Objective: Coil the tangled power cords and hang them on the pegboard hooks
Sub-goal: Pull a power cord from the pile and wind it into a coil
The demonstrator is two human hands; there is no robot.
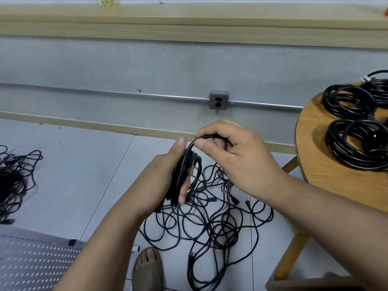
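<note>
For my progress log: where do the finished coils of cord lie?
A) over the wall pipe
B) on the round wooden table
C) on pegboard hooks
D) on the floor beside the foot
B: the black coils rest on the table at the right.

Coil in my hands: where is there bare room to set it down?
For the coil: bare tiles lie between the left tangle and the middle tangle, up to the wall. The table is bare along its left rim, beside the finished coils. Crowded: the floor around the middle tangle and the table's right side.
</note>
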